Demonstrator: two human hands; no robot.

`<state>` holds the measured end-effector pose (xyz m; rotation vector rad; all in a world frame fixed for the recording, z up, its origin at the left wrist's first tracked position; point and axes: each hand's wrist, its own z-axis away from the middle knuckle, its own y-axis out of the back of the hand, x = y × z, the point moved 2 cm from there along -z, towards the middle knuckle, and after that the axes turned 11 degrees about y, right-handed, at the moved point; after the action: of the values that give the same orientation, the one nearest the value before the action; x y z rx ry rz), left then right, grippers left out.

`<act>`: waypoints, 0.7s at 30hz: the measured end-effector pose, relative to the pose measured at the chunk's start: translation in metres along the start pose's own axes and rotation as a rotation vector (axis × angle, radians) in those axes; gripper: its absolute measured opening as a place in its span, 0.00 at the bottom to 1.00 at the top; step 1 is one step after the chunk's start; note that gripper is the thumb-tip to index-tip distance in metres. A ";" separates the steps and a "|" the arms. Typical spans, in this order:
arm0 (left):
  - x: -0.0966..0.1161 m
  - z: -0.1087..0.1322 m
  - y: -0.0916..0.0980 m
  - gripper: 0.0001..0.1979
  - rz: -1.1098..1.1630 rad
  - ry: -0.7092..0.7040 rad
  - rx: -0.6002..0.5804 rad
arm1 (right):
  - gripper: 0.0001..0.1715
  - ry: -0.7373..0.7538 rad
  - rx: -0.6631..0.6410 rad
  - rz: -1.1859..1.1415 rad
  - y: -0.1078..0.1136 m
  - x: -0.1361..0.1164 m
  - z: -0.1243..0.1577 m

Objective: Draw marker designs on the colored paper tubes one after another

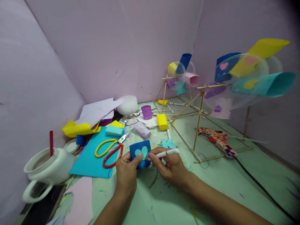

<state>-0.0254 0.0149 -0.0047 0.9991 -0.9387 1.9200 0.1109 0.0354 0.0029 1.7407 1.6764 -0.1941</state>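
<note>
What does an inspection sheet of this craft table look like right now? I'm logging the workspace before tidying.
Surface: pale green table top, pen marks and paper scraps on it.
Job's things: blue paper roll with a teal heart; white marker, tip at the heart.
Clutter: scissors, teal sheet, yellow roll, purple roll, white jug, patterned glue gun.
Grippers: left hand holds the roll; right hand holds the marker.
Cables: black cord from the glue gun.
Surroundings: lilac walls; two stick-and-paper pinwheels at the right.
</note>
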 end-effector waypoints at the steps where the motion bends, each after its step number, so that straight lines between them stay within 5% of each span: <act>1: 0.000 0.000 0.000 0.13 0.001 -0.005 -0.004 | 0.12 -0.005 -0.001 -0.009 -0.001 0.000 0.000; 7: 0.000 0.001 -0.001 0.12 -0.004 -0.011 -0.016 | 0.12 -0.051 0.003 -0.066 0.000 -0.004 0.000; 13: 0.000 0.002 -0.002 0.14 -0.010 0.050 -0.025 | 0.11 -0.142 0.240 -0.119 0.009 0.003 -0.003; 21: 0.003 0.007 -0.004 0.15 -0.119 0.034 -0.039 | 0.08 -0.107 0.179 -0.135 0.003 0.007 0.002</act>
<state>-0.0207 0.0119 0.0020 0.9752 -0.8747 1.8084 0.1156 0.0404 -0.0019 1.7125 1.7432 -0.5048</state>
